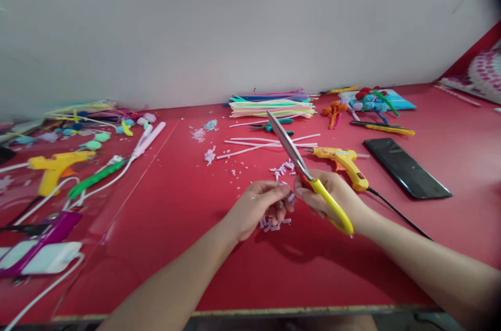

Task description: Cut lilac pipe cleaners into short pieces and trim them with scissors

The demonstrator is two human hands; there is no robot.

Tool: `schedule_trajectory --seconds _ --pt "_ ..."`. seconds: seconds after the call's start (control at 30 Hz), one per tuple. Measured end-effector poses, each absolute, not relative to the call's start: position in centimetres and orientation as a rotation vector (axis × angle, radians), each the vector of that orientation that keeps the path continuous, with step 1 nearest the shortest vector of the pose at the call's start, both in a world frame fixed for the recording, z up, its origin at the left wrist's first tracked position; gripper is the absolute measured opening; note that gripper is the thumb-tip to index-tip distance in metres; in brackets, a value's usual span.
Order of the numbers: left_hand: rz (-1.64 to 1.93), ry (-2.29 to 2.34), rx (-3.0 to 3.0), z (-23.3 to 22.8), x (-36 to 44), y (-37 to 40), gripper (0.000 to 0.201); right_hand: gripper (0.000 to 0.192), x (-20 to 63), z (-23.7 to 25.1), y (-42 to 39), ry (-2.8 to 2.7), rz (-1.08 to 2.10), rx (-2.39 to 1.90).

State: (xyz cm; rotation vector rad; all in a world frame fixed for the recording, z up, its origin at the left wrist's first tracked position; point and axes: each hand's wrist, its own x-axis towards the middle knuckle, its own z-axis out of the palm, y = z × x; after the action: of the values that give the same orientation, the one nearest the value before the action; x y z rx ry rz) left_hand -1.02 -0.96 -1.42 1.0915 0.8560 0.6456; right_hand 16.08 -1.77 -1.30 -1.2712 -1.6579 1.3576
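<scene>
My right hand (332, 192) is closed on a pair of scissors (287, 143) with yellow handles, the blades pointing up and away to the left. Close beside it, my left hand (264, 203) is pinched at the fingertips on a short lilac piece of pipe cleaner (291, 197). The fingers of both hands nearly meet there, so part of the piece is hidden. On the red table below the left fingers lies a small pile of cut lilac pieces (270, 225). Another pile of lilac cuttings (282, 169) lies just beyond the hands.
Long lilac pipe cleaners (266, 144) lie ahead, before a bundle of coloured ones (272, 106) and green-handled pliers (279, 125). To the right are a yellow glue gun (340, 158) and a black phone (407, 168). Another glue gun (55, 166) and a power strip (43, 247) stand left.
</scene>
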Motion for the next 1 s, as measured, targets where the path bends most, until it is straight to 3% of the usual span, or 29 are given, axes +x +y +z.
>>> schedule_trajectory --seconds 0.17,0.4,0.53,0.67,0.8,1.0 --pt "0.626 0.844 1.067 -1.4 -1.1 -1.0 0.013 0.005 16.2 -1.3 -1.8 -1.702 1.311 -1.277" --pt "0.687 0.971 1.276 -1.6 -1.4 -0.7 0.013 0.005 16.2 -1.2 -1.6 -1.727 1.227 -1.348" --pt "0.782 1.200 1.615 -1.4 -2.5 0.3 0.016 0.012 17.1 -2.0 0.0 -1.737 0.919 -1.564" --pt "0.771 1.369 2.000 -1.4 -4.0 1.5 0.032 0.023 18.2 -2.6 1.7 -1.821 0.635 -1.809" --pt "0.783 1.480 2.089 -2.0 -4.6 2.0 0.005 0.033 18.8 -2.9 2.1 -1.774 0.699 -1.851" --pt "0.602 1.222 2.194 -1.9 -4.3 1.4 0.012 0.036 18.6 -2.8 1.6 -1.796 0.726 -1.776"
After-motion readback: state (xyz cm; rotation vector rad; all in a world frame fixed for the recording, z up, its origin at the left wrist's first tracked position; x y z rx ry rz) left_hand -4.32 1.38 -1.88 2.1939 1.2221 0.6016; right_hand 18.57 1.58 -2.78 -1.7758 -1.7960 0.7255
